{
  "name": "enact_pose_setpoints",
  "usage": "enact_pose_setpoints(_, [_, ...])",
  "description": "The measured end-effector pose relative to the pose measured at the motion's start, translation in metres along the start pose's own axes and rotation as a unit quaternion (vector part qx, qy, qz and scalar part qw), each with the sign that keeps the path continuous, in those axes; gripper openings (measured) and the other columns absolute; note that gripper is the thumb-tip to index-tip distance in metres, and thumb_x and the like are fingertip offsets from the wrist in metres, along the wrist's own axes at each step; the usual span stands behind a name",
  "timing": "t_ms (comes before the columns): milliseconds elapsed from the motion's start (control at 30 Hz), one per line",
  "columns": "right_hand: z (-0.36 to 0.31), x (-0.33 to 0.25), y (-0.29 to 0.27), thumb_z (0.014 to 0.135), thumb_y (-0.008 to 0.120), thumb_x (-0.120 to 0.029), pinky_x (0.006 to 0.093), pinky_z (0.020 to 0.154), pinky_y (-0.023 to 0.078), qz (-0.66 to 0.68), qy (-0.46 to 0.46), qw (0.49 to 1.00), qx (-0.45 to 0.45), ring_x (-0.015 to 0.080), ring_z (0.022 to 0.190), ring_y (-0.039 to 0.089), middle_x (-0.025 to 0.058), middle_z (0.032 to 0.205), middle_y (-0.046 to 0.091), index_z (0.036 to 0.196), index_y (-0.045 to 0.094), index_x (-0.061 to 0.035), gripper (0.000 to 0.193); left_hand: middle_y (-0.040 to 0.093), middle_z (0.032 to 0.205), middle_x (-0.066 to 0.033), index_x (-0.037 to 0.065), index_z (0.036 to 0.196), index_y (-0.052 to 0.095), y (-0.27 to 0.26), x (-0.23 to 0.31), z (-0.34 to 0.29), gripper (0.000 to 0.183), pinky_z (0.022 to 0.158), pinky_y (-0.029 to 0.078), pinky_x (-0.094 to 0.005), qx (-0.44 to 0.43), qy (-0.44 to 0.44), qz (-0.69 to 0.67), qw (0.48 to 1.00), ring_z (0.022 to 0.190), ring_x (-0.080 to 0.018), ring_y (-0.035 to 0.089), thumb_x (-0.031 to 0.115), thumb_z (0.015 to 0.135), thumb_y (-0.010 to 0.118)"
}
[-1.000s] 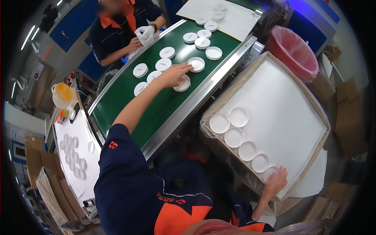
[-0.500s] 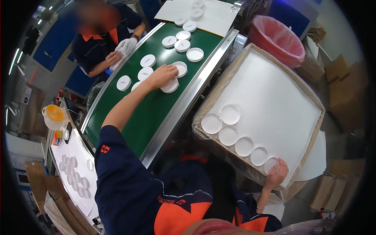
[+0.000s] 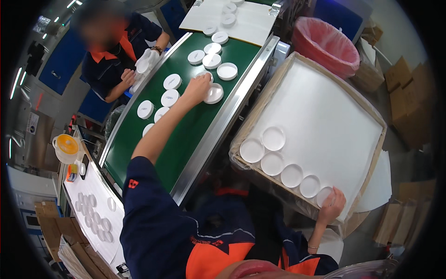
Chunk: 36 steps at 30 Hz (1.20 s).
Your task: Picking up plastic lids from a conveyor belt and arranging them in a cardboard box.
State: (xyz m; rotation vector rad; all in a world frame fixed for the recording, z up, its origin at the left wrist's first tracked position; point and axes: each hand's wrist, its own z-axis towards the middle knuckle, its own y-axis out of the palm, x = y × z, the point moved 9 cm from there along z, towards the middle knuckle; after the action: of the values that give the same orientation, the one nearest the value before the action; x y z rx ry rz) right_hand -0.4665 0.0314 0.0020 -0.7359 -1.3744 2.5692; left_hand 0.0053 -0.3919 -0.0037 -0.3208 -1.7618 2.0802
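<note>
Over the green conveyor belt (image 3: 160, 156), my left arm reaches out, and my left hand (image 3: 199, 89) is closed at the fingertips on a shallow round white lid (image 3: 203, 74), partly covered by the fingers. Just beside that hand lies another white lid (image 3: 214, 94), hollow side up. In the lined box on the right, my right hand (image 3: 332, 206) grips the rim of a white lid (image 3: 324, 196) near the close edge. That lid ends a row of several hollow-side-up lids (image 3: 291, 176); one more lid (image 3: 273, 138) sits beside the row.
Several lids (image 3: 172, 82) are spread along the belt, beside its metal rail (image 3: 200, 160). A co-worker (image 3: 123, 49) across it holds white pieces. The box (image 3: 378, 139) has raised edges. Behind it stands a pink-lined bin (image 3: 325, 46). A left-hand table (image 3: 100, 249) bears more lids.
My left hand has moved slightly up and right, with a lid at its fingertips. Lids on the belt have shifted toward me. My right hand stays on the same lid.
</note>
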Motion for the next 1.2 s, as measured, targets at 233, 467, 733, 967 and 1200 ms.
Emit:
enact_pose_setpoints(233, [-0.005,0.001,0.007,0.091,0.054,-0.014,0.0432,0.094,0.044,0.002,0.007,1.000,-0.010,0.0338,0.104,0.058,0.0129,0.107,0.067,0.105,0.067,-0.0031,0.022,0.066,0.100,-0.0213,0.001,0.114,0.052,0.021,0.000,0.026,0.035,0.081,0.052,-0.0498,-0.021,-0.031,-0.007,0.999,0.096,-0.0384,0.065,0.022,0.088,0.064])
enact_pose_setpoints(467, [-0.010,0.040,0.018,0.095,0.052,-0.018,0.0437,0.096,0.043,0.021,-0.024,0.999,-0.036,0.0355,0.107,0.057,0.0170,0.110,0.065,0.110,0.066,-0.0004,0.027,0.065,0.101,-0.0167,0.005,0.111,0.059,0.046,0.009,0.037,0.028,0.074,0.054,-0.0504,0.019,-0.072,0.092,0.993,0.093,-0.0318,0.067,0.023,0.090,0.057])
enact_pose_setpoints(733, [-0.005,0.019,0.015,0.097,0.051,-0.018,0.0433,0.095,0.044,0.006,0.006,1.000,-0.029,0.0350,0.106,0.057,0.0164,0.110,0.064,0.111,0.065,0.0007,0.027,0.060,0.097,-0.0187,0.011,0.117,0.055,0.008,0.017,0.010,0.028,0.069,0.053,-0.0489,0.022,-0.044,0.007,0.999,0.088,-0.0361,0.067,0.013,0.090,0.054])
enact_pose_setpoints(967, [-0.005,0.014,0.016,0.096,0.051,-0.017,0.0446,0.094,0.044,0.012,-0.003,0.999,-0.031,0.0358,0.106,0.057,0.0159,0.107,0.064,0.110,0.065,0.0001,0.026,0.061,0.100,-0.0182,0.013,0.119,0.054,0.009,0.012,0.004,0.027,0.077,0.051,-0.0481,-0.009,-0.019,-0.028,0.999,0.092,-0.0367,0.065,0.013,0.093,0.051])
enact_pose_setpoints(1200, [-0.007,0.004,-0.003,0.094,0.052,-0.013,0.0445,0.093,0.044,0.016,0.016,1.000,0.001,0.0362,0.103,0.057,0.0169,0.106,0.065,0.106,0.066,0.0005,0.023,0.063,0.094,-0.0166,0.011,0.113,0.056,-0.034,0.025,-0.017,0.023,0.076,0.050,-0.0456,0.101,-0.069,-0.135,0.983,0.090,-0.0365,0.064,0.012,0.090,0.057])
